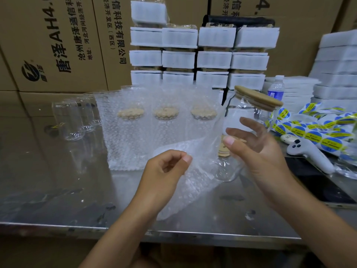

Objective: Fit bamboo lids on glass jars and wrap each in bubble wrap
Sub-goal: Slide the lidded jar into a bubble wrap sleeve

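Stainless steel worktop [58, 180], scuffed and reflective, backed by stacked printed cardboard cartons [58, 45] and white foam-sleeved packs [179, 37]. To the right are a water bottle [276, 89] and blue-yellow sticker rolls [309, 132]. At left stand bare glass jars [73, 120], and beside them three bubble-wrapped lidded jars [131, 120]. Glass jar [241, 113]: clear, tilted, bamboo lid [258, 98] fitted, held at centre right in the right hand [258, 151], fingers curled round it. Left hand [164, 169] pinches the bubble wrap sheet [195, 188] just beside the jar.

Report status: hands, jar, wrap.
Left hand pinches wrap. Right hand holds lidded jar, tilted, not yet wrapped. Three wrapped jars stand behind.
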Demonstrator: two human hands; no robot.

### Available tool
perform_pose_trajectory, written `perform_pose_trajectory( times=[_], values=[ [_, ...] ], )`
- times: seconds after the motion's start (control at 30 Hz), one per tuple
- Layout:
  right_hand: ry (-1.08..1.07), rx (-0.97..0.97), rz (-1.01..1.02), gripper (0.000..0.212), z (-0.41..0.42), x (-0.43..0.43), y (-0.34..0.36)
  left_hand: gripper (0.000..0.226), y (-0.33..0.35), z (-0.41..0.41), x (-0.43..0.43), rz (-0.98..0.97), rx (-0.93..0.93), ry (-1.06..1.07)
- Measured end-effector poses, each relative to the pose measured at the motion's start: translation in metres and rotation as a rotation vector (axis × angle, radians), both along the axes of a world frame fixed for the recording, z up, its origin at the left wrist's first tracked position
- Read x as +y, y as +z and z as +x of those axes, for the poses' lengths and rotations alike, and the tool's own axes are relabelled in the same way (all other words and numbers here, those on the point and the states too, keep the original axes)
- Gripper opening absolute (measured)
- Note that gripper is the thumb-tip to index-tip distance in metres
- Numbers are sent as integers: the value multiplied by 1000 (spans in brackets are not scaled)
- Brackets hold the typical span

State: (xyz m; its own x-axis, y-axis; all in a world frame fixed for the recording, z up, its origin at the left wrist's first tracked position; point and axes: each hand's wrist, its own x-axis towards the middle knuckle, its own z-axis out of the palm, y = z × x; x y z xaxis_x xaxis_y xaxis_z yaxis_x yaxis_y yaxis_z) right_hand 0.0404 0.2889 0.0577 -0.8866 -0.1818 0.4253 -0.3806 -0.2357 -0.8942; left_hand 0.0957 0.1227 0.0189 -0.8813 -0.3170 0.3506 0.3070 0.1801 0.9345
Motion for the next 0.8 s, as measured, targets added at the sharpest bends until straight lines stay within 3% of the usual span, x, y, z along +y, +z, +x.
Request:
perform_pose_trajectory(
  times=[0.17, 0.23, 0.4, 0.47, 0.6, 0.8],
  values=[
    [31, 15, -3, 59, 4, -3, 2, 26, 5, 9, 0, 6, 125, -33],
    [18, 30, -2, 61, 6, -8, 4, 27, 4, 14, 2, -55, 191, -56],
    [-64, 32, 3, 69, 10, -20, 6, 96, -9, 21, 7, -523, 129, -9],
    [-91, 21, 27, 69, 10, -26, 7, 110, -10, 17, 12, -716, 152, 96],
    [-82, -7, 68, 74, 14, -37, 8, 106, -3, 11, 15, -645, 207, 206],
    [-15, -7, 210, 97, 19, -46, 17, 109, 11, 7, 12, -553, 232, 235]
  ],
)
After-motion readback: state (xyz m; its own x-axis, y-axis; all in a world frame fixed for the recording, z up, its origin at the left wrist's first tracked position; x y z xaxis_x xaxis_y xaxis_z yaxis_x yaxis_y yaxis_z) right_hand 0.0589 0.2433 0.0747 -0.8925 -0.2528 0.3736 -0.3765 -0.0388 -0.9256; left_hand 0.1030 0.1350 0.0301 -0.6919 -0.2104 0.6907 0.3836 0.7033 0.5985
